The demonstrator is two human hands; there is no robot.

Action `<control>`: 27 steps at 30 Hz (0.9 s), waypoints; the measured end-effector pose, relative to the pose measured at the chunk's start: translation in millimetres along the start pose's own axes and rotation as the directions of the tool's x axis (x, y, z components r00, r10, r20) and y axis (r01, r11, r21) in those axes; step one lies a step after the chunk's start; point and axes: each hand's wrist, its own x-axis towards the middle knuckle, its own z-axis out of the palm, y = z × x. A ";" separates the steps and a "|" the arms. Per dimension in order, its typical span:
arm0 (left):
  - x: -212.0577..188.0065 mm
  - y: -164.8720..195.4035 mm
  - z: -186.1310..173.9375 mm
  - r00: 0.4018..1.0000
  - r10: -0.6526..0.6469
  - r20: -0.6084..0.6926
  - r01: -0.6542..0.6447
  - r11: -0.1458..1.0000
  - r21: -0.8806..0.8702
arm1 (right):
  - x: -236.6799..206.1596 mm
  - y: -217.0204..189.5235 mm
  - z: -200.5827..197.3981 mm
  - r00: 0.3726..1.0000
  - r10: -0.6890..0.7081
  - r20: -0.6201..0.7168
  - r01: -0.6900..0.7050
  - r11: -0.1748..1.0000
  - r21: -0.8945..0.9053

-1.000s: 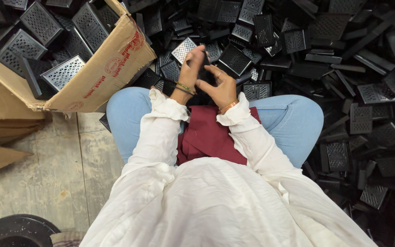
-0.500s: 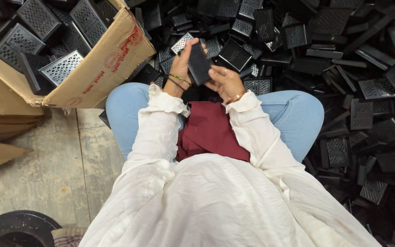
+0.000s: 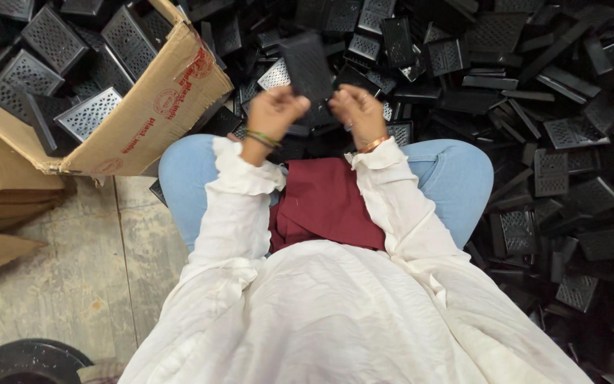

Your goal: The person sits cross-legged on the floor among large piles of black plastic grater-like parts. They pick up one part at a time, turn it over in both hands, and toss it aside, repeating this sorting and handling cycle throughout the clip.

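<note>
1. Perforated black plastic piece (image 3: 308, 67), flat and rectangular, held upright just above the middle of the frame, over the person's knees.
2. Left hand (image 3: 273, 112) grips the piece's lower left edge, fingers curled shut against it; green and gold bangles circle that wrist.
3. Right hand (image 3: 357, 110) sits at the piece's lower right, fingers bent inward and touching it; whether they clamp it fully cannot be told. An orange bangle (image 3: 372, 144) rings that wrist.
4. Both arms wear loose white sleeves (image 3: 232, 213), and a maroon cloth (image 3: 325, 206) lies in the lap between light blue trouser knees (image 3: 456, 171).
5. Behind and to the right of the hands, a large heap of similar black grated pieces (image 3: 534, 107) fills the upper and right parts of the frame.
6. At upper left, a tilted cardboard box (image 3: 158, 121) holds more such pieces, some showing pale perforated faces.
7. Bare concrete floor (image 3: 72, 270) shows at lower left, with a round black object (image 3: 26, 363) at the bottom left corner.
</note>
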 end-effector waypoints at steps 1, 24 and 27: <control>6.2 11.6 -10.5 0.989 0.066 -0.131 -0.078 0.993 -0.086 | 8.5 -7.4 -5.1 0.988 -0.155 -0.014 0.151 0.974 -0.170; 28.4 -27.1 22.1 0.972 -0.138 -0.192 -0.017 0.768 -0.640 | -6.0 5.3 35.0 0.968 -0.085 0.238 0.214 0.774 -0.596; 36.0 -24.7 -1.8 0.840 -0.097 -0.534 -0.297 0.741 -0.602 | 18.3 -4.2 44.0 0.914 -0.223 0.338 0.398 0.652 -0.646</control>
